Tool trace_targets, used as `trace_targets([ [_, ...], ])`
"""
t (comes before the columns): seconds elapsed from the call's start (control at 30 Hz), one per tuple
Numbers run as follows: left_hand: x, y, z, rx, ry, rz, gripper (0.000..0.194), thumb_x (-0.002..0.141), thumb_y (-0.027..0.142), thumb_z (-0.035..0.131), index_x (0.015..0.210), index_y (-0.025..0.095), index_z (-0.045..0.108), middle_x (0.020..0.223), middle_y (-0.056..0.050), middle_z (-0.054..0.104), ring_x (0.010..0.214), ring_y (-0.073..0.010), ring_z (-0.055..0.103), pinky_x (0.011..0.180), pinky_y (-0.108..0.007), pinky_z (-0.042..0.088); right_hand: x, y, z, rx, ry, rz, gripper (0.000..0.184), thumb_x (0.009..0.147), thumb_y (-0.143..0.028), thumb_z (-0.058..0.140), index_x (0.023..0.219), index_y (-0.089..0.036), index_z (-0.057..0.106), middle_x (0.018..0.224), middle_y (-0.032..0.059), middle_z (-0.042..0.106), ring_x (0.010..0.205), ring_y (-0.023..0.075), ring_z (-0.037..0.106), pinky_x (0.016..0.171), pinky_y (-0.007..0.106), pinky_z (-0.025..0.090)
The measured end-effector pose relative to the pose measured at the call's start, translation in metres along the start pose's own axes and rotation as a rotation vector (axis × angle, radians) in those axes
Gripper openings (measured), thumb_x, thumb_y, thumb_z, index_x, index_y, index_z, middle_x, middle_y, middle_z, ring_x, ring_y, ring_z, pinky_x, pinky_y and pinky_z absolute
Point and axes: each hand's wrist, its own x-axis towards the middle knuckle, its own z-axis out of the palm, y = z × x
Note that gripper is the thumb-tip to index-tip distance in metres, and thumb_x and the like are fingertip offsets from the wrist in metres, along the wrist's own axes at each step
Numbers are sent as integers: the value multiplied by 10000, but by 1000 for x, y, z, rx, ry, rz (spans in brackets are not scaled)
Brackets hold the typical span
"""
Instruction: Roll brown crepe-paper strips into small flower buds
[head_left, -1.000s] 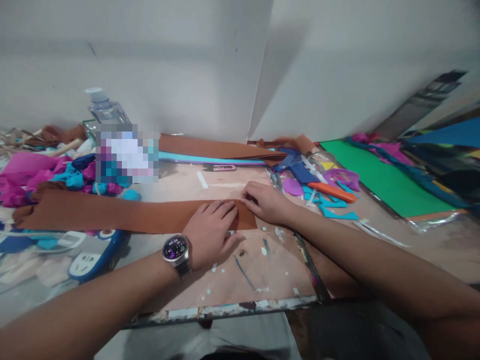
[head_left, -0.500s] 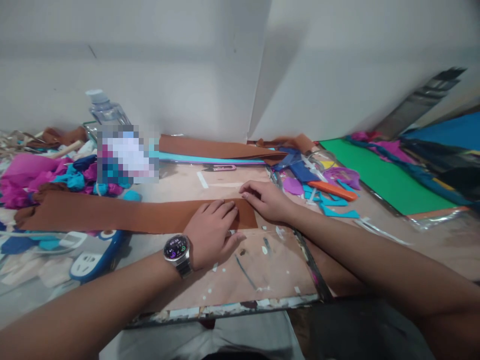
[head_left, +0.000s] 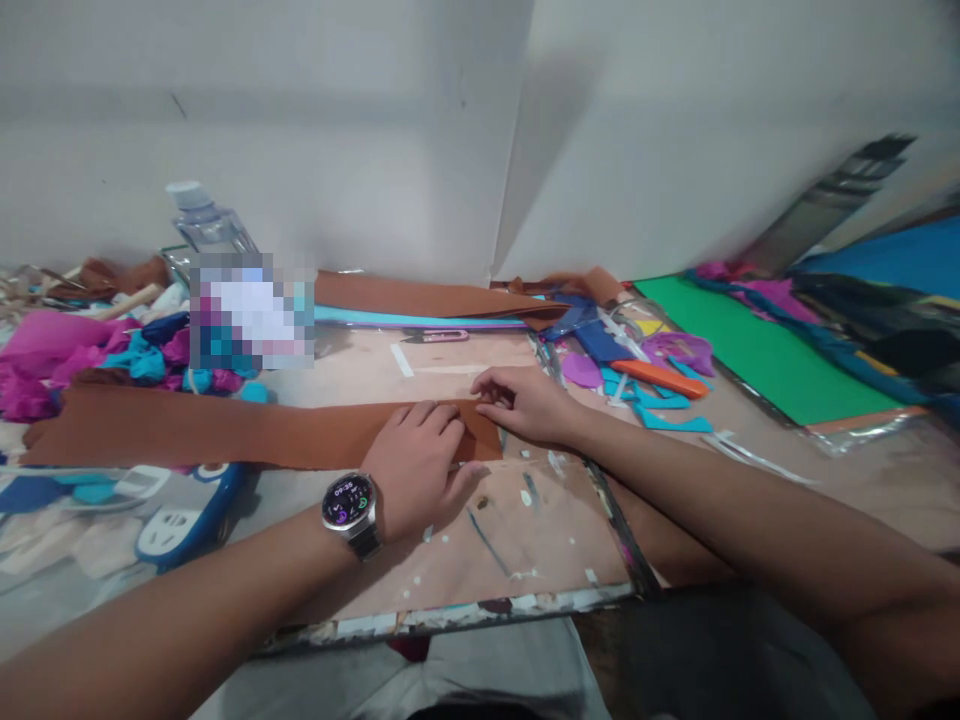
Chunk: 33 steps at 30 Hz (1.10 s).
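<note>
A long brown strip of cloth or felt-like sheet (head_left: pixel 300 436) lies across the wooden board. My left hand (head_left: pixel 416 455), with a watch (head_left: pixel 349 502) on its wrist, rests flat on the strip near its right end, fingers spread. At the strip's upper right edge, my right hand (head_left: pixel 521 402) has loosely bent fingers; a small gap shows between thumb and index finger. The thumb tip touches or hovers over the strip; I cannot tell which. Beyond both hands lie pink-handled thread snips (head_left: pixel 435 337) and a folded brown piece (head_left: pixel 420 297).
Crumpled pink and blue cloth (head_left: pixel 67 345), a plastic bottle (head_left: pixel 210 220) and a blue-and-white power strip (head_left: pixel 184 520) are at left. An orange cutter (head_left: pixel 660 378), blue scraps (head_left: pixel 667 415) and a green sheet (head_left: pixel 780 360) lie at right. A wall rises behind.
My right hand's index finger and thumb have parted slightly, and the hand has shifted a little. The strip's right end sits slightly further left in view; the camera has also moved a little.
</note>
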Motion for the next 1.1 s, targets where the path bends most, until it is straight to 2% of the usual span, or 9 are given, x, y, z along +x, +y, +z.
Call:
trace_targets([
  [0.1, -1, 1, 0, -7, 4, -11, 445, 1019, 516, 524, 1217, 150, 679, 1322, -173, 668, 1242, -352, 589, 1059, -525, 488, 0, -1, 0, 0, 4, 6, 142, 889, -231, 706, 1029, -207, 707, 818, 3, 725, 706, 151, 644, 673, 258, 481],
  [0.2, -1, 2, 1, -22, 13, -8, 458, 1014, 519, 529, 1232, 141, 670, 1387, -179, 638, 1280, -353, 562, 1076, -524, 481, 0, -2, 1, -4, 5, 6, 114, 894, -231, 706, 1005, -205, 710, 812, 2, 731, 683, 144, 634, 660, 253, 471],
  [0.4, -1, 0, 4, -35, 18, 38, 584, 1040, 563, 464, 1480, 194, 573, 1533, -124, 579, 1391, -345, 497, 1146, -546, 415, 0, -4, -1, -13, 22, 15, 137, 897, -273, 715, 1013, -200, 715, 787, 3, 721, 685, 149, 637, 659, 254, 473],
  [0.6, -2, -2, 6, -18, -5, 37, 613, 1043, 588, 432, 1503, 208, 575, 1557, -120, 558, 1397, -350, 479, 1154, -551, 390, -2, -5, -2, 9, 54, -4, 202, 960, -192, 541, 1044, -212, 724, 967, 37, 787, 781, 170, 678, 734, 285, 506],
  [0.8, -2, -3, 7, -3, -31, 38, 639, 1038, 618, 405, 1533, 243, 554, 1574, -138, 532, 1394, -371, 470, 1121, -574, 399, -2, -7, -2, 22, 42, -29, 160, 872, -160, 628, 978, -200, 741, 863, 14, 768, 687, 142, 647, 657, 252, 488],
  [1.1, -3, -3, 7, -4, -70, 74, 740, 998, 748, 359, 1527, 279, 577, 1596, -196, 480, 1436, -414, 426, 1121, -620, 367, 0, -4, -1, 32, 4, -74, 82, 869, -179, 710, 941, -188, 749, 830, 22, 742, 680, 141, 658, 649, 253, 498],
])
